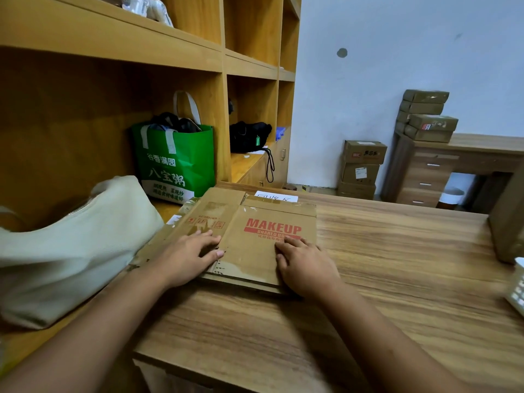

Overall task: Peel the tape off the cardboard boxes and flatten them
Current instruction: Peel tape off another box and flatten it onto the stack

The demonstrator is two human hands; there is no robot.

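The brown cardboard box printed MAKEUP in red [255, 236] already lay flattened near the wooden bench's [397, 265] far left corner, left hand [187, 256] and right hand [306, 268] pressing it open-palmed, while stacked brown cartons [361, 168] by the far wall looked undone.

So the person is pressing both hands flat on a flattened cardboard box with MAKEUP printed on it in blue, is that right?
Not quite. The MAKEUP lettering is red, not blue, as the head view shows. The rest is right: the left hand and the right hand both press flat on the flattened cardboard box, which lies on the wooden table.
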